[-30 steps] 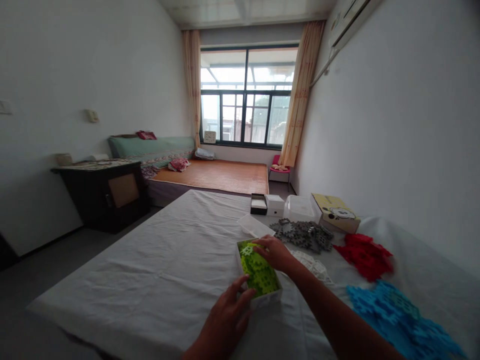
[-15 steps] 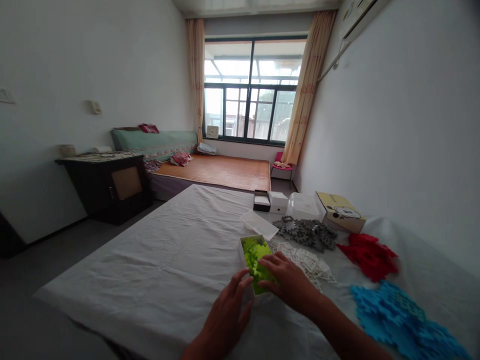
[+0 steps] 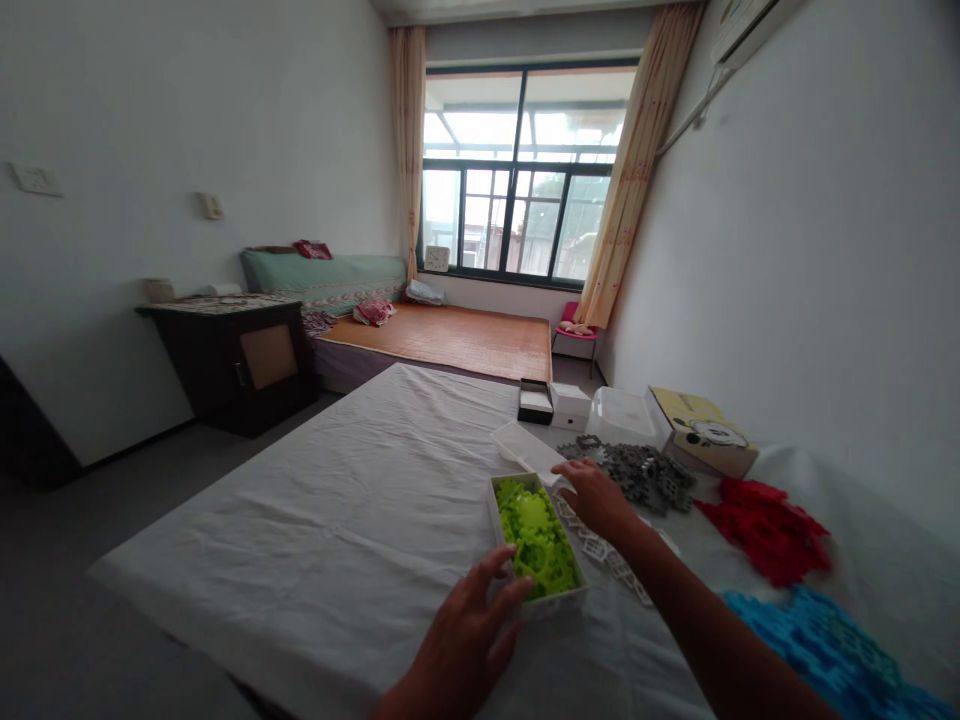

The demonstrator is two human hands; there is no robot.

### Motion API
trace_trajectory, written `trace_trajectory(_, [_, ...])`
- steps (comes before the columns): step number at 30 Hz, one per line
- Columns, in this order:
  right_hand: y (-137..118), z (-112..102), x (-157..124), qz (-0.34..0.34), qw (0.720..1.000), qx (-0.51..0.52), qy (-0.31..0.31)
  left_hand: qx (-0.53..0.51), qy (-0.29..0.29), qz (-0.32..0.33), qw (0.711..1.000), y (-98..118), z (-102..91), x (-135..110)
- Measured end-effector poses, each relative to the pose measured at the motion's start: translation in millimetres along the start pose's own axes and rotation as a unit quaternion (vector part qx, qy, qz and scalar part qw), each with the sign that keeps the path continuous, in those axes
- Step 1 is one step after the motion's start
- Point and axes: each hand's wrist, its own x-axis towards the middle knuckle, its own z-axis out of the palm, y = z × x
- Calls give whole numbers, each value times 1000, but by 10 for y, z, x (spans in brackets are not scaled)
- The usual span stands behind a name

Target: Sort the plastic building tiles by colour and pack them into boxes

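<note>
A white box (image 3: 555,603) full of bright green interlocking plastic pieces (image 3: 536,530) sits before me on the cloth. My left hand (image 3: 469,630) is at its near left side, fingers apart, fingertips touching the rim. Beyond the box lies a translucent white lid (image 3: 523,447), flat on the cloth. My right hand (image 3: 596,495) has its fingers bent around the lid's near right end; the thumb is hard to make out. Under my right forearm lie white lattice pieces (image 3: 596,545), partly covered by it.
Grey gear-shaped pieces (image 3: 637,470), red pieces (image 3: 772,525) and blue pieces (image 3: 817,640) lie in heaps on the right. Behind them stand a yellow box (image 3: 701,430), a clear plastic tub (image 3: 619,412), a small white box (image 3: 570,405) and a black box (image 3: 535,400).
My right hand has left the green pieces and moved away from me to the lid. The left hand stays by the box. The view has turned slightly left.
</note>
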Motion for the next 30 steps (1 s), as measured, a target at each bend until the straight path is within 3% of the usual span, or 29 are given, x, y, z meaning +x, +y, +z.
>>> trace_trajectory(3, [108,151,238,-15,997,-53,-58,-1,4,1,1000,-12,6,-8])
trace_trajectory(6, [104,249,363,-22,994,-81,-68,-4,8,0,1000,-14,-1,-11])
trace_trajectory(8, [100,226,384,-15,996,-84,-32,-10,7,-5,1000,-9,-10,-12])
trace_trajectory(10, [123,127,350,12,997,-53,50,-23,6,-13,1000,-3,-18,-13])
trace_trajectory(13, [151,-85,174,94,976,125,150,-41,8,-27,999,1,-19,-15])
trace_trajectory(15, [99,-196,-31,148,917,336,158,-44,9,-33,998,1,-16,-13])
trace_trajectory(18, [-119,-240,-420,209,747,620,119,-46,18,-32,998,6,-21,-5])
trace_trajectory(20, [-303,-197,-677,247,645,718,91,-48,26,-34,998,12,-32,3])
trace_trajectory(22, [-456,-130,-888,279,574,766,80,-46,30,-37,998,17,-41,10])
trace_trajectory(24, [-554,-71,-1030,302,534,786,83,-43,34,-37,998,15,-40,16])
trace_trajectory(26, [-606,-35,-1109,313,517,791,93,-37,46,-35,998,6,-29,20])
trace_trajectory(30, [-659,-8,-1180,294,531,792,59,-27,72,-34,996,-27,10,9])
